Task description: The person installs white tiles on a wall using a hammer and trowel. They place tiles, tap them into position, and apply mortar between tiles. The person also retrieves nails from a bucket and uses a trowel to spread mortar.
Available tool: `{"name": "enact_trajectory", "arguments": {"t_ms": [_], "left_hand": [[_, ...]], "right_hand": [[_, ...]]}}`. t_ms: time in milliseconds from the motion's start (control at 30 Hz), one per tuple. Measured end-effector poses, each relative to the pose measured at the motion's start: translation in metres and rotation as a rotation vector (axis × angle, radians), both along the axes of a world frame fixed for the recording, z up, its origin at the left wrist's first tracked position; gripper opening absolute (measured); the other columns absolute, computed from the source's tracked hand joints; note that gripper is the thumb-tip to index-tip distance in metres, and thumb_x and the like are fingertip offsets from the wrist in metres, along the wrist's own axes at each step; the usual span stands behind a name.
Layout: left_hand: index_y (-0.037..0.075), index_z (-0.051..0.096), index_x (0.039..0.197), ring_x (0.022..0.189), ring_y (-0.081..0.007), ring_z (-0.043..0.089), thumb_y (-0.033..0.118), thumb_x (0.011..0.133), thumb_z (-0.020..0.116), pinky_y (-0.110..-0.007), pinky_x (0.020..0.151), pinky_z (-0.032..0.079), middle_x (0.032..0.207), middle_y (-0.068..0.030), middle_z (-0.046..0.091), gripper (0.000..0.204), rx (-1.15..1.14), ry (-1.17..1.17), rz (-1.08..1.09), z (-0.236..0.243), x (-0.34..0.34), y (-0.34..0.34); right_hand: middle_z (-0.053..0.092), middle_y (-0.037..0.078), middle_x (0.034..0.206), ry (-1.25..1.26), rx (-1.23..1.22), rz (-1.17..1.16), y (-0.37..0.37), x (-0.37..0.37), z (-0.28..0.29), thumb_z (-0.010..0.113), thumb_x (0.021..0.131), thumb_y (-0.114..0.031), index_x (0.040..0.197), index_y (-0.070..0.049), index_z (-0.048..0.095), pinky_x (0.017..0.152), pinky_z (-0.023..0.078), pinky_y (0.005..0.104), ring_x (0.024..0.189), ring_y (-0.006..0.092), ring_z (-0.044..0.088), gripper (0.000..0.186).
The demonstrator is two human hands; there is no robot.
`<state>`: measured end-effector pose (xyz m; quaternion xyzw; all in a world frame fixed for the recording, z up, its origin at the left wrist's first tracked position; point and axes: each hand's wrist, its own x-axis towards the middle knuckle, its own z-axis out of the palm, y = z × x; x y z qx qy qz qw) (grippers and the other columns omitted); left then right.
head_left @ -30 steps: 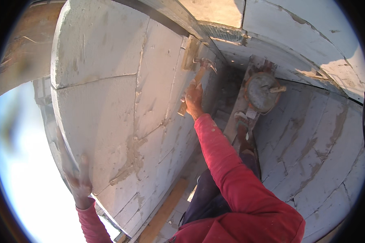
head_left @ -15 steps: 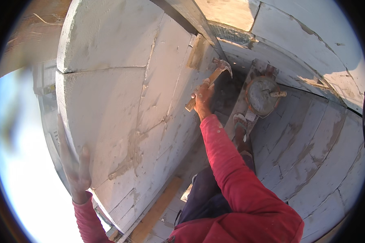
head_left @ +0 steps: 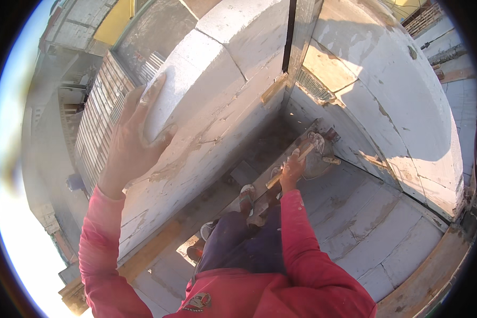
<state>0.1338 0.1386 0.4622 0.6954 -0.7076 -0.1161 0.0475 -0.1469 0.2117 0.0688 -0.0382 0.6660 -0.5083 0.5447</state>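
My left hand [head_left: 135, 139] is open at the top edge of the pale block wall [head_left: 212, 111] on the left. Its fingers stretch along the outer side and its thumb points toward the inner face; whether the palm presses on the blocks I cannot tell. My right hand [head_left: 291, 170] is closed around the wooden handle of a claw hammer [head_left: 305, 152], low in front of me. The hammer's head points away, above a round mortar bucket [head_left: 319, 166] that it and the hand partly hide. A stubby wooden handle [head_left: 331, 160] sticks out of the bucket.
My feet [head_left: 246, 200] are on or beside a narrow plank [head_left: 263, 183]. A second block wall [head_left: 376, 95] rises at right, meeting the left one near an upright post [head_left: 301, 47]. A small wood piece [head_left: 274, 90] sits on the left wall. Corrugated roofing [head_left: 100, 108] lies beyond.
My right hand has brought the hammer down and away from the left wall, toward the bucket. My left hand has moved up and forward along the wall edge. The view has turned.
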Motion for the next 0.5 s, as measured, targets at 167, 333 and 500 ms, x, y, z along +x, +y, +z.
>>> {"name": "enact_trajectory", "arguments": {"t_ms": [167, 333, 500], "left_hand": [[0.023, 0.046, 0.155, 0.121, -0.0362, 0.061, 0.026, 0.081, 0.082, -0.046, 0.1, 0.053, 0.141, -0.0159, 0.053, 0.082, -0.12, 0.013, -0.065, 0.005, 0.037, 0.028], [0.027, 0.05, 0.153, 0.119, -0.0363, 0.061, 0.027, 0.082, 0.082, -0.046, 0.098, 0.054, 0.138, -0.0143, 0.056, 0.078, -0.07, 0.066, 0.074, 0.016, 0.053, 0.076], [0.028, 0.052, 0.151, 0.121, -0.0359, 0.059, 0.03, 0.085, 0.079, -0.046, 0.103, 0.05, 0.135, -0.0138, 0.057, 0.071, -0.199, 0.026, 0.113, -0.005, 0.062, 0.096]], "right_hand": [[0.046, -0.002, 0.073, 0.12, 0.124, 0.325, 0.038, -0.074, 0.026, 0.056, 0.104, -0.032, 0.114, -0.009, 0.054, 0.046, 0.039, 0.0265, 0.054, 0.0101, 0.045, 0.025], [0.054, 0.008, 0.074, 0.359, 0.174, 0.711, 0.08, -0.141, 0.065, 0.054, 0.104, -0.031, 0.113, 0.0, 0.059, 0.056, 0.044, 0.038, 0.061, 0.0206, 0.053, 0.032], [0.062, 0.022, 0.08, 0.754, 0.111, 1.084, 0.101, -0.19, 0.051, 0.055, 0.103, -0.032, 0.096, 0.006, 0.061, 0.072, 0.045, 0.0506, 0.072, 0.0389, 0.06, 0.039]]}}
